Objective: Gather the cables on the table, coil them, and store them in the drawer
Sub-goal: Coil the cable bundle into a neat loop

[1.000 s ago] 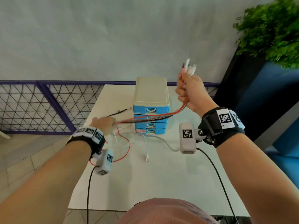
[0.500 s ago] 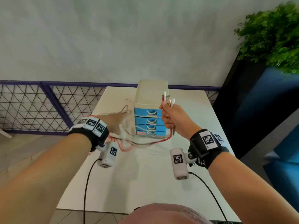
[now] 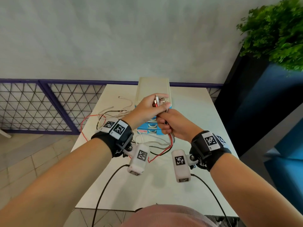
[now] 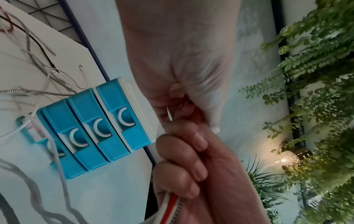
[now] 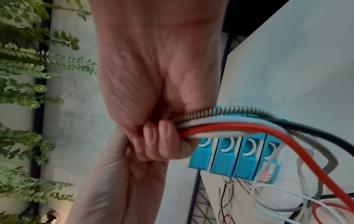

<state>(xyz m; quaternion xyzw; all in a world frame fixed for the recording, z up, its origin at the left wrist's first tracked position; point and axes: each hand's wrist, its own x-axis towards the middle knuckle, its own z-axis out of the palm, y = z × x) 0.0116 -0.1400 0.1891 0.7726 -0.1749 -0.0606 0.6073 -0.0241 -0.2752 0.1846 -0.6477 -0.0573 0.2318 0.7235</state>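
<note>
Several cables, red, white, black and braided metal, run as one bundle [image 5: 220,127] through my right hand [image 3: 164,126], which grips them in a fist in front of the blue drawer unit [image 3: 151,128]. Just above that fist, my left hand [image 3: 161,102] pinches the plug ends [image 3: 157,102] of the bundle. Below the right fist the cables [image 3: 164,145] hang down and trail over the white table [image 3: 188,112] to the left, where the red cable [image 3: 82,128] loops near the edge. From the left wrist, the drawer fronts [image 4: 95,128] show beside both hands.
The drawer unit has a beige top [image 3: 154,86] and stands at the table's far middle. A purple wire fence [image 3: 49,104] runs behind and left of the table. A green plant [image 3: 275,30] on a dark stand sits to the right.
My right hand came down from high on the right to the front of the drawers. My left hand left the table and rose to the plug ends. The cables went slack.
</note>
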